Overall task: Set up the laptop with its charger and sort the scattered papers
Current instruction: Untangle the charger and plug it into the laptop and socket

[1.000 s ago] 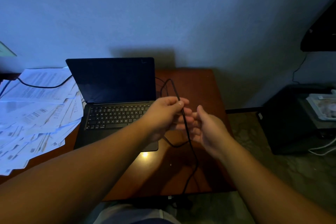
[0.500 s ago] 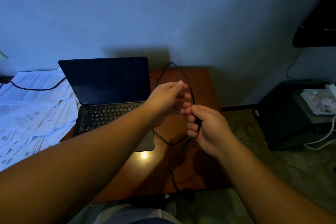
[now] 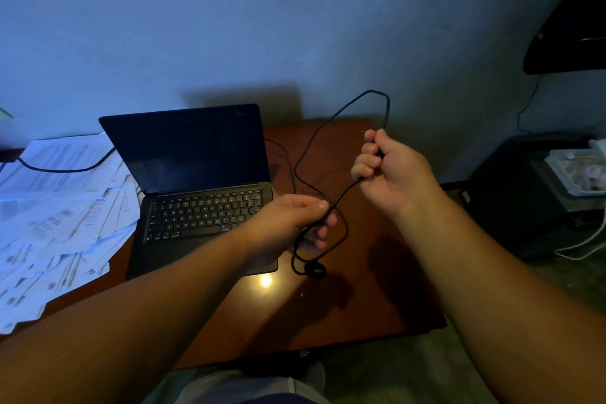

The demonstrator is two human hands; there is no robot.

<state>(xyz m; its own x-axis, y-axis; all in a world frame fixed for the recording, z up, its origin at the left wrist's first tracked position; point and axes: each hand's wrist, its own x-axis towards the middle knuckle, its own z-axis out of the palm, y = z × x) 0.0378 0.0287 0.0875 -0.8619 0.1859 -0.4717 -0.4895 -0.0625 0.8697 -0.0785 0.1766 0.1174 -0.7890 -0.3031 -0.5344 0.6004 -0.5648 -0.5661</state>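
This looks like a small home desk corner in a dim room: a brown wooden desk (image 3: 377, 305) sits pushed against a plain painted wall (image 3: 262, 26). On the desk an open laptop (image 3: 200, 193) with a dark screen stands near the wall, and loose printed papers (image 3: 55, 207) lie spread over the desk's left part. To the right of the desk, on the floor, there's a low black cabinet (image 3: 511, 200) with a white cable (image 3: 587, 239) trailing beside it.
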